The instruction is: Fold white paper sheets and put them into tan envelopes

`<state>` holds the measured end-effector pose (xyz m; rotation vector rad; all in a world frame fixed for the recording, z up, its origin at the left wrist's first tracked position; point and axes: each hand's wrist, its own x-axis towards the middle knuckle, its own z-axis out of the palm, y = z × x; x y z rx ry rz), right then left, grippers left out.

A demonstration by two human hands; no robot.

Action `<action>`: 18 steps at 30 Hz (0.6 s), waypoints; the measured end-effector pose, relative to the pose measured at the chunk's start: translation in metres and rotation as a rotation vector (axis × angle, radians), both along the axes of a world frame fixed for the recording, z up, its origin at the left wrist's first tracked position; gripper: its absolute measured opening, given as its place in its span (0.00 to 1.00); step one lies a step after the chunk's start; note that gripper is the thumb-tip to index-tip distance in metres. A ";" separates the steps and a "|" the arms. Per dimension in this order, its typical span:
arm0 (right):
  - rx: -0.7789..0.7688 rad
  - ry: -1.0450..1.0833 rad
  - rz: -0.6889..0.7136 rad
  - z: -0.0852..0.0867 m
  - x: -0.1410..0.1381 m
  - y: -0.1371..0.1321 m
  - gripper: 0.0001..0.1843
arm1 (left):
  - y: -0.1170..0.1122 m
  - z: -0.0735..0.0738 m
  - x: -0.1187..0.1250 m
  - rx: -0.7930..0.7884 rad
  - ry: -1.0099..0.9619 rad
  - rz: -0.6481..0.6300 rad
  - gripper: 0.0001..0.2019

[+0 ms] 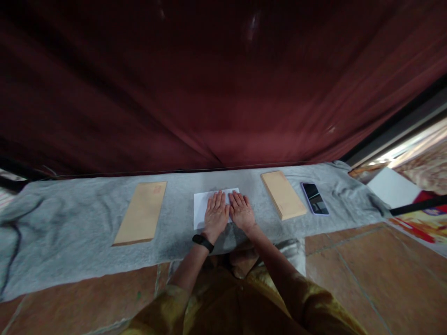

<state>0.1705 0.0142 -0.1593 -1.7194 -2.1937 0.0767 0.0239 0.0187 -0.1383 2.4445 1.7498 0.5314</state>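
Observation:
A white sheet of paper [200,209] lies on the grey cloth in front of me, partly covered by both hands. My left hand [217,213] rests flat on its middle, fingers stretched forward, a dark band on the wrist. Beside it, my right hand [241,211] lies flat over the paper's right part, fingers slightly apart. The thumbs are close together. Neither hand grips anything. To the left is a brown envelope [142,211]; a thick stack of brown envelopes [284,195] sits to the right, set at a slant.
A phone [314,199] with a light purple edge lies right of the stack. The grey cloth [84,218] covers a long narrow surface. Behind it hangs a dark red curtain [223,93]. Brown floor tiles [366,265] show below, with a colourful printed item [422,223] at far right.

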 end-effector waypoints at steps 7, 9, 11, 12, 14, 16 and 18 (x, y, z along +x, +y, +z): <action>0.029 -0.049 -0.002 0.001 0.001 0.000 0.28 | 0.003 -0.022 -0.009 0.025 0.051 0.051 0.31; 0.037 -0.043 -0.008 0.001 0.000 0.000 0.28 | 0.004 -0.024 -0.019 0.033 0.057 0.068 0.31; 0.043 -0.037 -0.012 0.000 -0.001 0.000 0.28 | 0.004 -0.023 -0.027 0.028 0.063 0.090 0.30; 0.045 -0.035 -0.015 0.000 -0.001 0.000 0.28 | 0.004 -0.022 -0.030 0.025 0.065 0.104 0.30; 0.047 -0.033 -0.020 0.000 -0.001 0.000 0.28 | 0.002 -0.021 -0.036 0.023 0.062 0.139 0.30; 0.043 -0.033 -0.022 0.000 -0.001 0.000 0.28 | -0.002 -0.020 -0.041 0.030 0.052 0.175 0.30; 0.037 -0.034 -0.023 -0.001 -0.001 0.000 0.28 | -0.007 -0.019 -0.046 0.043 0.045 0.200 0.30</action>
